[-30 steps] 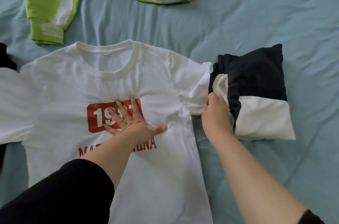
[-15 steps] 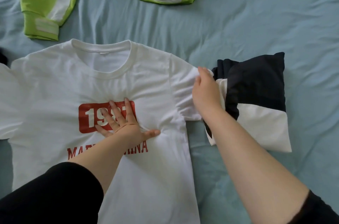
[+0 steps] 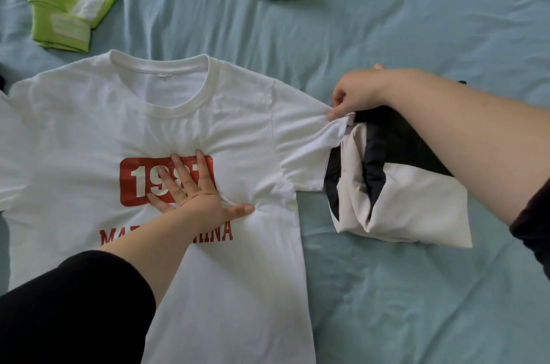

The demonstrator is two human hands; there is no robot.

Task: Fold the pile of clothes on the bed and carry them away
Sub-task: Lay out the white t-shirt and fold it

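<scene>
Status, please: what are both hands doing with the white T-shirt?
Left hand flat on white T-shirt. Right hand pinching its sleeve edge. Folded black-and-white garment lies against that sleeve.

Left hand [image 3: 190, 194]: flat, fingers spread, pressing down on T-shirt [image 3: 89, 125]. Right hand [image 3: 354, 95]: arm outstretched, fingertips pinching T-shirt sleeve edge.
</scene>
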